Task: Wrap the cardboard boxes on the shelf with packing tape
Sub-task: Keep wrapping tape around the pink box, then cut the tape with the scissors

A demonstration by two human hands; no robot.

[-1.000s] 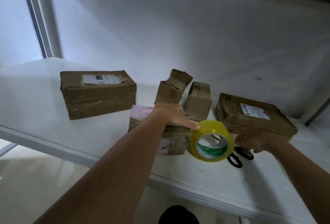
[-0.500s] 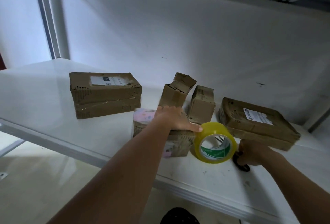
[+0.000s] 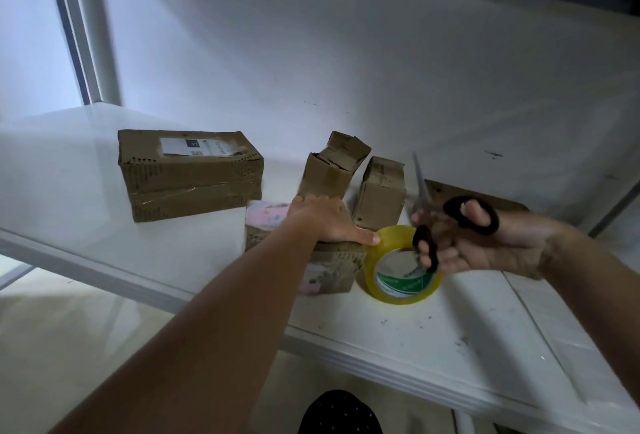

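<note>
1. The left hand (image 3: 325,222) lies flat on top of the small box (image 3: 332,265) at the front of the shelf (image 3: 450,329), fingers straight and pressing down, the thumb reaching to the edge where the tape roll (image 3: 403,265) touches the box. The job looks to be at the cutting step: the tape seems laid on this box and needs severing from the roll.
2. The right hand (image 3: 485,243) grips the scissors (image 3: 446,222), thumb through one black loop and fingers curled through the other, blades pointing up and away from the roll. The blades are blurred, so whether they are parted cannot be told.
3. To cut well, the person should turn the blades down toward the short span between roll and box, and keep the left thumb clear of the cutting line.
4. The left palm should keep pressing so the tape stays stuck and taut; slack tape folds on itself rather than cutting cleanly.
5. The roll stands on its edge and could roll off once freed, so a cut close to the roll is wise.
6. Four other boxes wait behind: a large box (image 3: 190,174) at the left, two small upright ones (image 3: 332,170) (image 3: 381,191) in the middle, and a flat box (image 3: 446,191) mostly hidden behind the right hand.
</note>
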